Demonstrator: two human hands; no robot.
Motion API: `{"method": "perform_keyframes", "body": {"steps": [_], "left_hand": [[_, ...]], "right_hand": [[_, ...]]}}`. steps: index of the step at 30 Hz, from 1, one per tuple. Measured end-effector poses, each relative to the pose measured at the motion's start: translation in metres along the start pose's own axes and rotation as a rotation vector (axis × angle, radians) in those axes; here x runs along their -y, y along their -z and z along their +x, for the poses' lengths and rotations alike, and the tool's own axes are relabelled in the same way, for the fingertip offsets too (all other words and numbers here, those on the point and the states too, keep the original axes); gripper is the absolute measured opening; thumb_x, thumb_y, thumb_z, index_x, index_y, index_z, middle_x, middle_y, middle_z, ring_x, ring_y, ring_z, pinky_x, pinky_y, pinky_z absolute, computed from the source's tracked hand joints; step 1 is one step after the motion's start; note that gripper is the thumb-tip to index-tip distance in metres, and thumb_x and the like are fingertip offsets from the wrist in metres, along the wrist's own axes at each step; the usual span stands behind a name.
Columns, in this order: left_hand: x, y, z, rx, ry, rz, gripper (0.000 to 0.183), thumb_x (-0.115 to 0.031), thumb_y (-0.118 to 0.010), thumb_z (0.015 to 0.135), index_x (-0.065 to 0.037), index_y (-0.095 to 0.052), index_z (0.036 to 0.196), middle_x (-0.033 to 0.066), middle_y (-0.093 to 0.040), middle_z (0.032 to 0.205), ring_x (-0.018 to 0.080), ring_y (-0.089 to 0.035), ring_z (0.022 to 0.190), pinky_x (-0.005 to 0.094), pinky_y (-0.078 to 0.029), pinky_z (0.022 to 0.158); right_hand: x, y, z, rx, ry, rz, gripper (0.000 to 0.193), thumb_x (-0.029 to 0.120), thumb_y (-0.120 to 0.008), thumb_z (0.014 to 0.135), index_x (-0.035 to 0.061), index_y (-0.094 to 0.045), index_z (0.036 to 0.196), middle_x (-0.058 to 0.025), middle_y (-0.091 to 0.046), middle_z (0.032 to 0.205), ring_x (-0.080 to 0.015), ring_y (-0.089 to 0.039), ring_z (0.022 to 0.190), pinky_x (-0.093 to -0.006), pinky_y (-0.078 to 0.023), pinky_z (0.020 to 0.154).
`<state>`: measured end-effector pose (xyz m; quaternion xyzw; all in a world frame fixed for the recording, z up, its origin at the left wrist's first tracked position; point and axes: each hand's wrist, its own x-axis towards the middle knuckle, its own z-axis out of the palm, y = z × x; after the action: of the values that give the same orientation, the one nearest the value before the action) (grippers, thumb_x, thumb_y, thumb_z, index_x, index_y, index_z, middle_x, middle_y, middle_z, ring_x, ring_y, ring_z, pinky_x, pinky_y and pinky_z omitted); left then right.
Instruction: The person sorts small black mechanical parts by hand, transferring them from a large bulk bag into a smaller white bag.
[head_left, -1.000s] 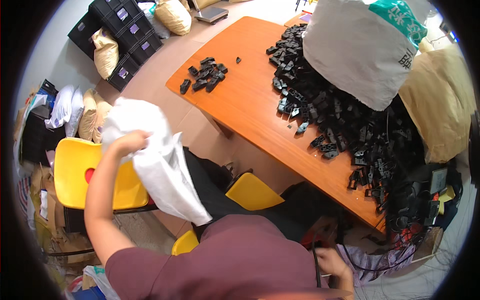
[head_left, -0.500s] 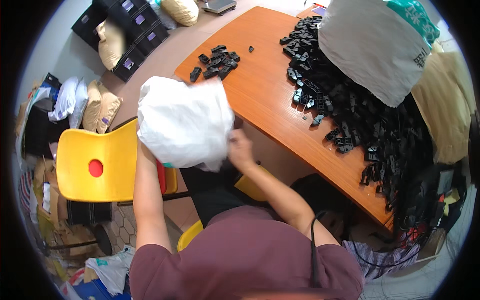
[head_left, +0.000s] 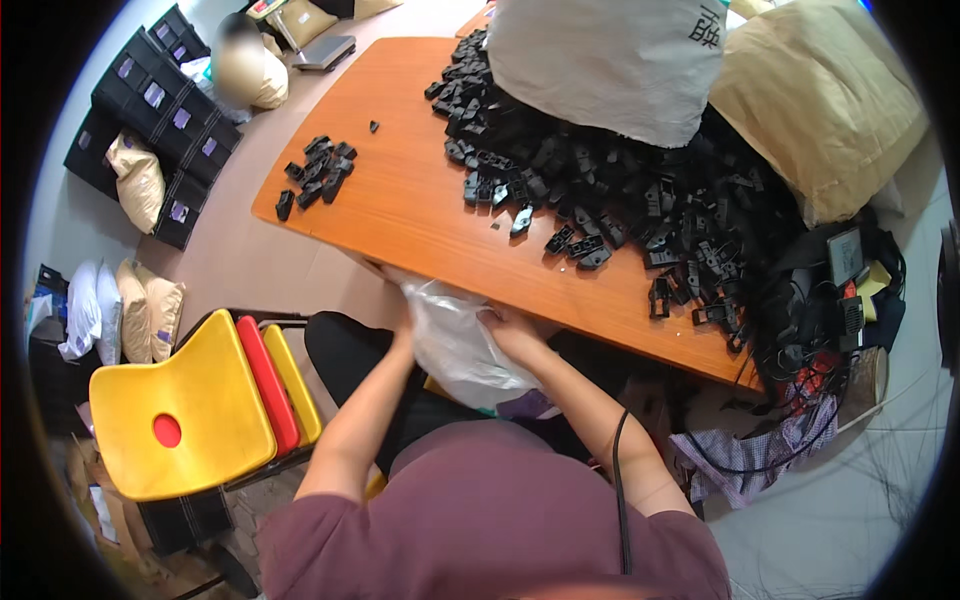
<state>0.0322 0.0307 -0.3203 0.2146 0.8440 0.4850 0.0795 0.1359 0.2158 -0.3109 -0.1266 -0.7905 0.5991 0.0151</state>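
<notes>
A crumpled white woven sack (head_left: 455,345) hangs between my hands, just below the table's near edge and over my lap. My right hand (head_left: 512,333) is closed on its right side, fingers curled into the material. At its left side my left hand (head_left: 404,325) grips the sack, though most of its fingers are hidden behind it. A purple patch shows at the lower end of the sack. On the wooden table (head_left: 400,215) lie a small group of black plastic parts (head_left: 318,170) and a large heap of similar black parts (head_left: 560,170).
A full white sack (head_left: 610,70) rests on the heap, with a tan sack (head_left: 820,100) beside it. Yellow and red stacked chairs (head_left: 180,410) stand at my left. Black crates (head_left: 150,95) and filled bags (head_left: 140,310) line the far left. Cables (head_left: 800,375) tangle at the right.
The white sack has come down from above the chair and table corner to my lap, and now looks flatter. Both hands moved down with it. The view has shifted right.
</notes>
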Motion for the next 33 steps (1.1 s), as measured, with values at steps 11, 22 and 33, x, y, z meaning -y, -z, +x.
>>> {"method": "perform_keyframes", "body": {"steps": [11,22,33], "left_hand": [[0.004,0.054,-0.065,-0.022,0.230,0.505,0.069,-0.006,-0.061,0.070,-0.001,-0.030,0.131,0.0269,-0.057,0.101,0.0361,-0.056,0.099,0.0400,-0.044,0.084],[-0.084,0.086,-0.047,0.431,-0.736,0.621,0.026,-0.008,-0.053,0.070,-0.005,-0.059,0.095,0.0119,-0.057,0.099,0.0308,-0.055,0.096,0.0360,-0.048,0.078],[0.072,0.072,0.020,-0.109,-0.272,0.815,0.044,-0.030,-0.060,0.073,-0.011,-0.054,0.113,0.0140,-0.048,0.120,0.0354,-0.042,0.114,0.0461,-0.033,0.097]], "right_hand": [[-0.054,-0.041,0.036,0.164,-0.290,0.716,0.042,0.024,-0.054,0.087,0.0044,-0.046,0.123,-0.0143,-0.051,0.119,-0.0251,-0.049,0.108,-0.0357,-0.042,0.090],[0.000,-0.009,0.023,0.073,0.094,-0.807,0.051,0.033,-0.057,0.083,0.0037,-0.045,0.124,-0.0173,-0.051,0.119,-0.0300,-0.051,0.108,-0.0409,-0.040,0.092],[0.142,-0.077,0.034,0.445,0.408,-0.863,0.027,0.029,-0.064,0.074,0.0022,-0.061,0.078,-0.0189,-0.062,0.075,-0.0317,-0.061,0.071,-0.0442,-0.049,0.065]]}}
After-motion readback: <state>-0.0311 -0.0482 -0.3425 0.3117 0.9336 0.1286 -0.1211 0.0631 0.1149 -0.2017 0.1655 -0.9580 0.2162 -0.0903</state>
